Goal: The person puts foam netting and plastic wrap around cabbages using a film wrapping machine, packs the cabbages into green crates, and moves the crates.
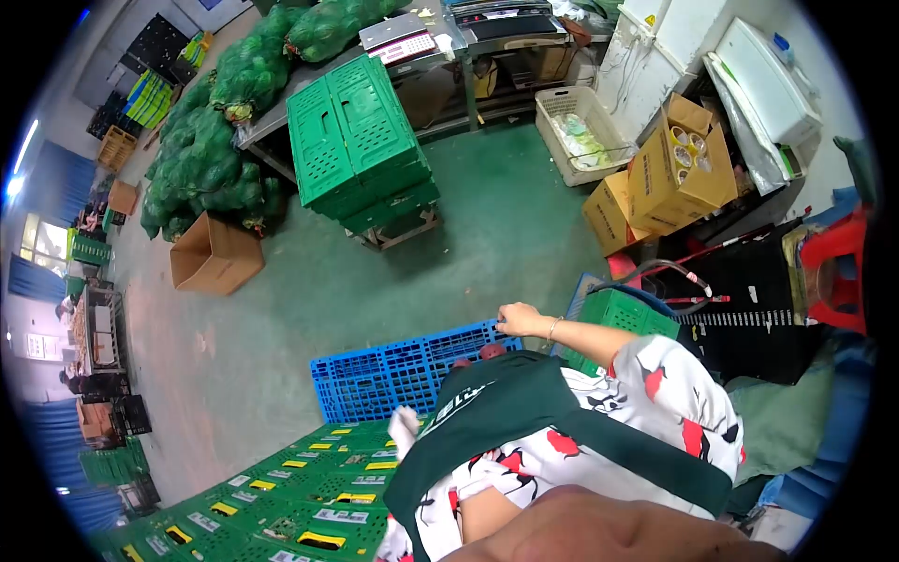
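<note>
My right hand, with a band at the wrist, reaches out and closes on the far right corner of a blue plastic pallet. The pallet has an open grid surface. My left hand shows as a small pale, blurred shape between the pallet and my dark green apron; its fingers cannot be made out. Close to it are green plastic crates with yellow-edged handle slots. Two dark red round things show at the pallet's near edge, partly hidden by the apron.
Stacked green crates stand on a low stand ahead. Green net sacks are heaped behind an open carton. A pale basket, cardboard boxes and a green crate line the right. A scale sits on the metal table.
</note>
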Tool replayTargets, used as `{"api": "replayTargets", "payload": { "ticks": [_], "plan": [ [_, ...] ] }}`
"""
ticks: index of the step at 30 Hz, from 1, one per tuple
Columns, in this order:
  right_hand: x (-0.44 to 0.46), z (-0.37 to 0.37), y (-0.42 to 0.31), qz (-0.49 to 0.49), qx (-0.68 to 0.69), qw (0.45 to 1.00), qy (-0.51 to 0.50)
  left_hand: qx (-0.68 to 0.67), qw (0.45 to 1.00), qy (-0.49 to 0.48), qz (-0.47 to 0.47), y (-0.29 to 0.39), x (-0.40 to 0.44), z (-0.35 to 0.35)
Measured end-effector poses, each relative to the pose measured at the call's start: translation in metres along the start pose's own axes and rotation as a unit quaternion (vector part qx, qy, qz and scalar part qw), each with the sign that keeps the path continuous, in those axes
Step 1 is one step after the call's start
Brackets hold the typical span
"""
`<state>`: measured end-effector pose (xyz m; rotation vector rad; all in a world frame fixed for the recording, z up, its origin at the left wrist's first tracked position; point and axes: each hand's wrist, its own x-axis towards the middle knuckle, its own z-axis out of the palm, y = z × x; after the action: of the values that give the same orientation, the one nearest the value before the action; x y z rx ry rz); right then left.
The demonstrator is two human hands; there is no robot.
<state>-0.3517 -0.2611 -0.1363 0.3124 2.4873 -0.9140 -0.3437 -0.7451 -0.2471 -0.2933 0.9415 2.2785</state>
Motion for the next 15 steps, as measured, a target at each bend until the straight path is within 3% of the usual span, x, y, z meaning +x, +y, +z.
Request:
{"api": "replayTargets", "payload": {
  "ticks": [2,4,10,15],
  "plan": [
    [0.007,0.009,0.006,0.038,0.037,0.996,0.066,0.145,0.966,0.212,-0.027,0.05,0.079,0.013],
    [0.011,0.011,0.016,0.053,0.056,0.992,0.103,0.266,0.913,0.31,0.015,0.098,0.135,0.118],
    [0.018,-0.009,0.041,0.13,0.197,0.962,0.135,0.367,0.92,0.127,0.052,0.145,0.303,0.23],
    [0.069,-0.053,0.072,0.183,0.401,0.863,0.248,0.439,0.895,-0.008,0.075,0.114,0.38,0.316]
  ]
}}
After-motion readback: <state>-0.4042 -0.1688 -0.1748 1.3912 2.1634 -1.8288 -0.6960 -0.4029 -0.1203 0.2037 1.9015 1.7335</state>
